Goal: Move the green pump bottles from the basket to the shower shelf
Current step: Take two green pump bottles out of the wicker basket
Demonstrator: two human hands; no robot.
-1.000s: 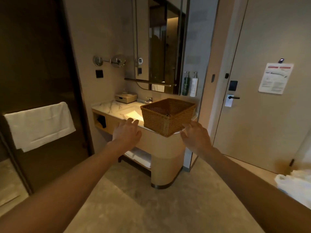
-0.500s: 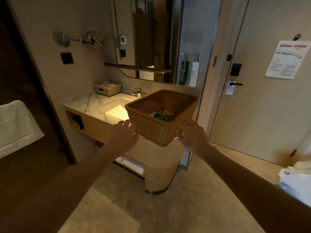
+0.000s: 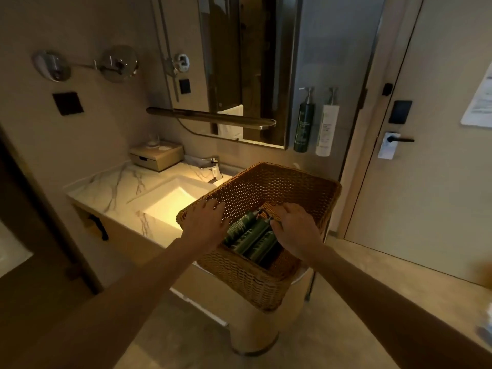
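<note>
Dim hotel-style bathroom w/ a white marble-veined bench (image 3: 111,190) holding a lit rectangular sink (image 3: 170,201) and chrome tap (image 3: 213,166). We see a beige box (image 3: 157,155) at the back of the bench, a wall mirror (image 3: 239,67) above, and a dark green wall-mounted pump bottle (image 3: 304,123) just beside a white one (image 3: 327,129) on the wall to the right. A closed door w/ black handle (image 3: 399,140) stands further right.

Our brown woven wicker basket (image 3: 253,283) sits at the bench's near right corner, overhanging the edge. Dark green pump bottles (image 3: 250,233) lie inside on their sides, packed touching, pump heads pointing away from us.

Our left hand (image 3: 205,225) rests over the basket's left rim, fingers spread, gripping nothing. Our right hand (image 3: 295,227) reaches in, fingers curled down at the pump heads; can't tell if it's clamped on one.

Bottle count unclear: hands & basket wall hide part of them. Labels unreadable.
</note>
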